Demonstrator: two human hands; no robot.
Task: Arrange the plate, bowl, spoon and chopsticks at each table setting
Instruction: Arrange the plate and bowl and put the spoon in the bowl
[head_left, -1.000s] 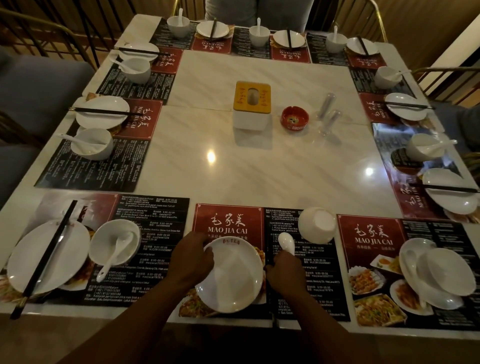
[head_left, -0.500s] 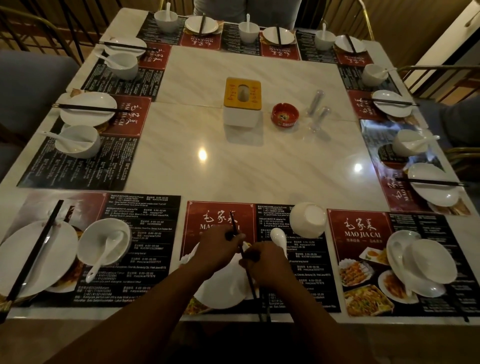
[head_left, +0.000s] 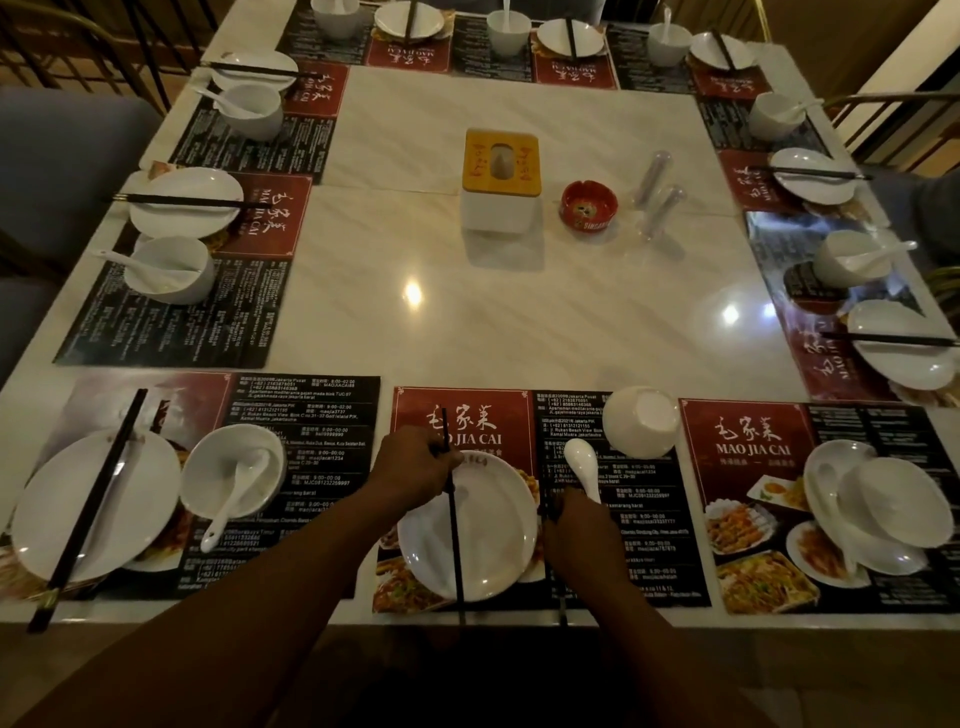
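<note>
**middle setting at the lower edge, one chopstick per hand**

the round white glazed plate (head_left: 493, 540) sits low in the centre of the frame, on a glossy printed placemat (head_left: 462, 415) with a red panel and black text columns. a thin, straight black chopstick (head_left: 456, 540) lies across the plate from top to bottom, its lower end passing the near edge of the pale, veined, marble-look table (head_left: 519, 312).

the left hand (head_left: 415, 465) rests knuckles up at the plate's upper left rim, and its fingers (head_left: 441, 457) are drawn together, pinching the chopstick near its upper end. the right hand (head_left: 579, 525) sits just right of the plate, fingers curled in around a second chopstick (head_left: 561, 603), a dark sliver along its left side.

a smooth white ceramic spoon (head_left: 582, 462) lies just above the right hand, bowl end up; whether the handle touches the hand i cannot tell. a rounded white bowl (head_left: 641, 423) sits tipped to the spoon's upper right.

at the table's centre stand a white tissue box (head_left: 501, 182) with a wooden lid and a red ashtray (head_left: 588, 205).
</note>
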